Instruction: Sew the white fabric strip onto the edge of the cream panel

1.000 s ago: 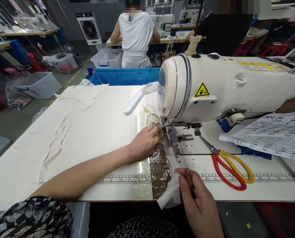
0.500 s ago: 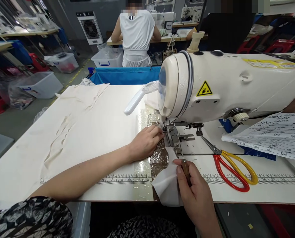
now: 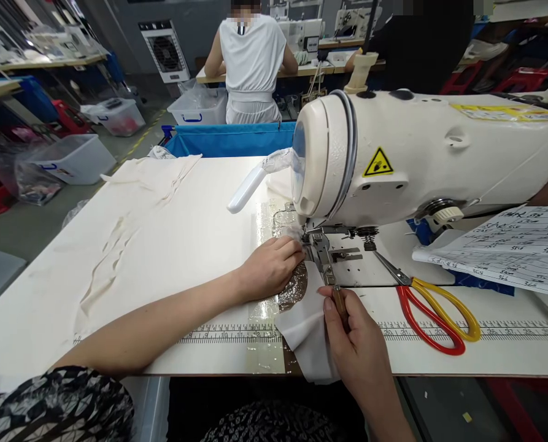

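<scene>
My left hand (image 3: 270, 265) lies beside the presser foot of the sewing machine (image 3: 412, 162), fingers curled together on a bunched bit of white fabric. Their tips are partly hidden by the machine head. In my right hand (image 3: 354, 334) is an awl (image 3: 339, 304) with a wooden handle, its thin metal shaft pointing up at the needle area. A length of white fabric (image 3: 307, 325) runs from the presser foot down between my hands and hangs over the table's front edge. Beneath it is a shiny brown taped strip (image 3: 293, 287).
Scissors (image 3: 432, 310) with red and yellow handles lie right of my right hand. A written paper sheet (image 3: 499, 245) rests farther right. Cream fabric pieces (image 3: 103, 264) lie left on the white table (image 3: 200, 245). Ahead are a blue cloth bin (image 3: 230, 140) and a seated person (image 3: 253, 61).
My right hand and the awl have shifted slightly left and up, toward the presser foot. The white fabric's lower part has moved slightly left. My left hand stays nearly in place.
</scene>
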Motion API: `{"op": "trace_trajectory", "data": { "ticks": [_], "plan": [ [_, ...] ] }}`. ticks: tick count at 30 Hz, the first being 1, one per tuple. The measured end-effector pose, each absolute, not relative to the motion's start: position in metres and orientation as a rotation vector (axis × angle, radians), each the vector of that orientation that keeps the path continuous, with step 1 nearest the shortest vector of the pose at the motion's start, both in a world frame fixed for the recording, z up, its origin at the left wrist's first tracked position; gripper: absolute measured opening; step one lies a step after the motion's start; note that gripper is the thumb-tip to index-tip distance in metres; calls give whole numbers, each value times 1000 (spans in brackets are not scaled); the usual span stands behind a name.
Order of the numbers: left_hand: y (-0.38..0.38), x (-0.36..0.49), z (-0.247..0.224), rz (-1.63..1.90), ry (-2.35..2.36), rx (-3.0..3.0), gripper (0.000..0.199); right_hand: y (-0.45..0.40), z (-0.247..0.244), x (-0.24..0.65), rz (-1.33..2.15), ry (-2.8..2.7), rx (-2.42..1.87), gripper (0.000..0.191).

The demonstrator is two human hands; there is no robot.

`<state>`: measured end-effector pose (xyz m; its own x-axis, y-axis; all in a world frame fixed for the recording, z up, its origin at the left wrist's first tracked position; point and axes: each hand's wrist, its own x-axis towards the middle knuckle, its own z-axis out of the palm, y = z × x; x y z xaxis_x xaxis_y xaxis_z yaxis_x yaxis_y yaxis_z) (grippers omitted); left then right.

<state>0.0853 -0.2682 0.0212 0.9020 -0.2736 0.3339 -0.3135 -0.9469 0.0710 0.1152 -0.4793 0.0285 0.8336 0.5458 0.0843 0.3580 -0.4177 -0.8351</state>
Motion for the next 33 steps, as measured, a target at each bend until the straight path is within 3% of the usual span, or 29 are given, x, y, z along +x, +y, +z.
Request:
{"op": "trace_trajectory", "data": {
  "ticks": [8, 16, 24, 29, 33],
  "plan": [
    [-269, 85, 21, 495, -407, 3018, 34, -479, 23, 114, 217, -723, -2050, 32],
    [-273, 89, 18, 535, -362, 2978, 29, -464, 36, 100, -38, -1055, -1879, 24],
    [-282, 102, 30, 342, -304, 3252, 24, -454, 53, 79, -147, -1170, -1651, 25],
    [-270, 102, 18, 611, -46, 2857, 11, -477, 38, 84, -237, -1152, -1854, 24],
    [-260, 104, 14, 569, -29, 2491, 12, -488, 25, 104, -366, -1044, -2177, 29]
  ]
}}
